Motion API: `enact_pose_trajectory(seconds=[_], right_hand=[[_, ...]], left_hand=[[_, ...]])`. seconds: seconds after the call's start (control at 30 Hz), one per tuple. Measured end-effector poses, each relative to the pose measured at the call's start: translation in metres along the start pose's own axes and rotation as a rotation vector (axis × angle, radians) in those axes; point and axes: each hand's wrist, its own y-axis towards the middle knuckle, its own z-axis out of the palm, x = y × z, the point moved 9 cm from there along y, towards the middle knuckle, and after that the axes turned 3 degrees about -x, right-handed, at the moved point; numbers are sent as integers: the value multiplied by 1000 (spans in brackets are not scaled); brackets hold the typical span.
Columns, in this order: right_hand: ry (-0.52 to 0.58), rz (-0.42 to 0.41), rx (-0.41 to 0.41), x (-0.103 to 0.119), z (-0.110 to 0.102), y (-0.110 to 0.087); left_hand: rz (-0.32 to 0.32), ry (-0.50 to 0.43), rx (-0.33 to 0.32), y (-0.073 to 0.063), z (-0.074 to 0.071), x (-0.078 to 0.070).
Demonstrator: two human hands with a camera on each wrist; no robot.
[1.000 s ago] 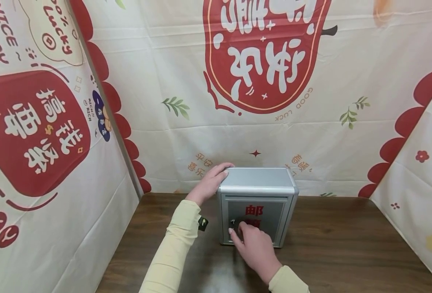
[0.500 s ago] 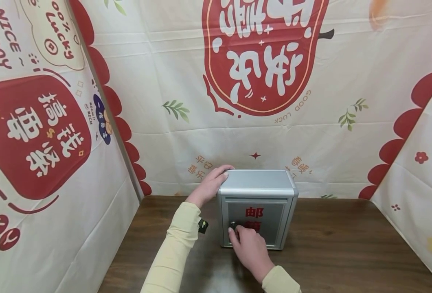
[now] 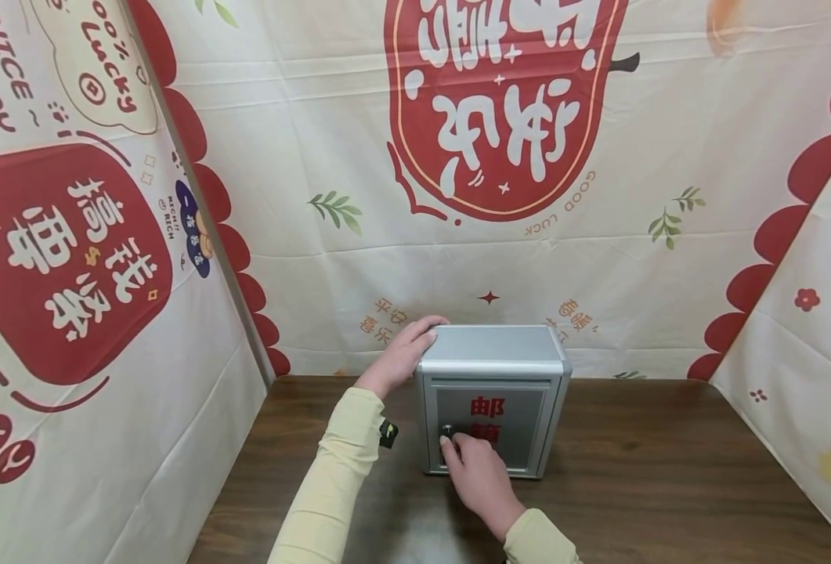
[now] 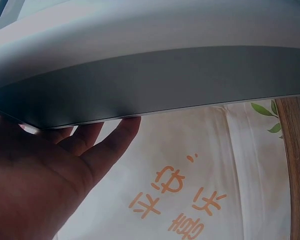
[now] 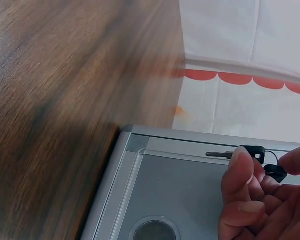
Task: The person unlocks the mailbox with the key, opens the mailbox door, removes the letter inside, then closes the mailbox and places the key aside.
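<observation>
- At six o'clock on the mailbox (image 3: 517, 392), the right hand (image 3: 484, 479) pinches keys (image 5: 259, 154) beside the lock (image 3: 447, 430).
- It stands on the worktop (image 3: 634, 454), door (image 3: 525, 423) closed, unlocking seemingly unfinished.
- Ten o'clock: left hand (image 3: 397, 358) rests outstretched against its top edge.

The person's bare left hand (image 3: 399, 356) reaches farther forward, fingers nearly straight, its forearm (image 3: 326, 482) in a pale yellow fabric sleeve trailing back behind it. Nearer the body, to its right, the bare right hand (image 3: 484, 479) pinches, fingers curled towards the palm.
</observation>
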Motion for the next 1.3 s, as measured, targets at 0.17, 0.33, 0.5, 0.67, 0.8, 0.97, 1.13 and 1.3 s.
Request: enact_pose_trajectory(seconds=[0.17, 0.33, 0.5, 0.67, 0.8, 0.97, 1.13, 1.3], right_hand=[[13, 7, 13, 1, 0, 0], [143, 52, 58, -4, 4, -1], [368, 158, 148, -14, 15, -3], [487, 202, 166, -16, 18, -3], [542, 232, 161, -17, 17, -4], [554, 260, 143, -20, 16, -4], [545, 271, 141, -21, 14, -2], [483, 260, 165, -16, 10, -2]], left_hand=[[0, -19, 13, -7, -2, -15], [-4, -30, 38, -18, -5, -39], [-18, -16, 35, -19, -5, -39], [-24, -11, 37, -19, -6, -39], [-29, -2, 42, -19, -6, -39], [-40, 0, 45, -13, -4, -28], [-52, -22, 27, -3, 0, -1], [-42, -15, 11, -1, 1, 5]])
